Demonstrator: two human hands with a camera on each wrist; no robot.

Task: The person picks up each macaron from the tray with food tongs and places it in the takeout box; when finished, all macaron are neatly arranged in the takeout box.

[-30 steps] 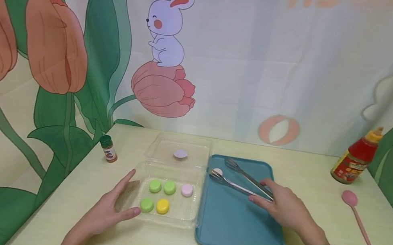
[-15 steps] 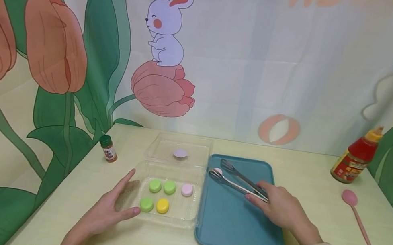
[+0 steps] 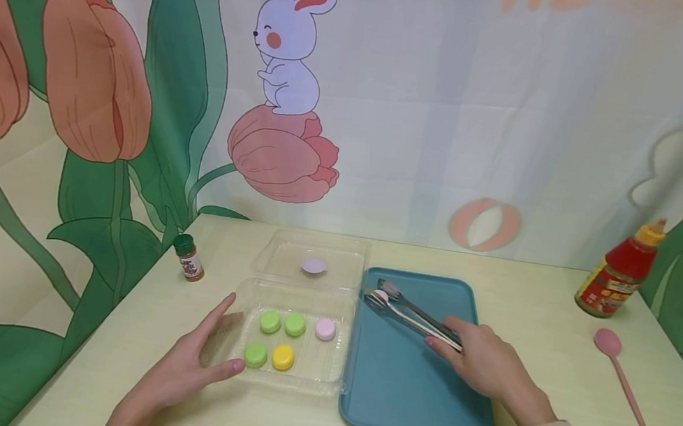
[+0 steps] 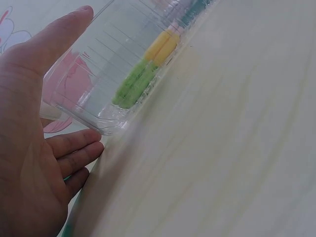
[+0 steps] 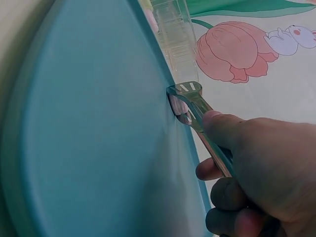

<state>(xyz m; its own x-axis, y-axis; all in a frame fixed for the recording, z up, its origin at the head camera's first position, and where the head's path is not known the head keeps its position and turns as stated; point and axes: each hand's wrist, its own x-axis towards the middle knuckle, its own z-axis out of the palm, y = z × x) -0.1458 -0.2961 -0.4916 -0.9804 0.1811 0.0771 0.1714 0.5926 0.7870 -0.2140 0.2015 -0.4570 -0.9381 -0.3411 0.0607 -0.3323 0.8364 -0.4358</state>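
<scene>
My right hand (image 3: 486, 359) grips metal tongs (image 3: 420, 320) over the blue tray (image 3: 415, 397). Between the tong tips sits a pale pink macaron (image 5: 178, 104), near the tray's far left corner. My left hand (image 3: 188, 364) rests with spread, fairly straight fingers at the left side of a clear plastic box (image 4: 98, 49); its thumb and fingertips are right at the box wall. Inside the box are several green macarons (image 3: 269, 322), a yellow macaron (image 3: 283, 357) and a pink macaron (image 3: 325, 329). The box's hinged lid (image 3: 286, 252) lies folded back, with a lilac oval (image 3: 313, 266) on it.
A small spice jar (image 3: 188, 257) with a green cap stands at the back left. On the right are a red sauce bottle (image 3: 619, 273) with a yellow cap and a pink spoon (image 3: 622, 382). A printed curtain (image 3: 404, 108) hangs behind the table.
The tongs have moved slightly left, and their arms have drawn closer together around the pink macaron on the tray. My left hand has stayed in place.
</scene>
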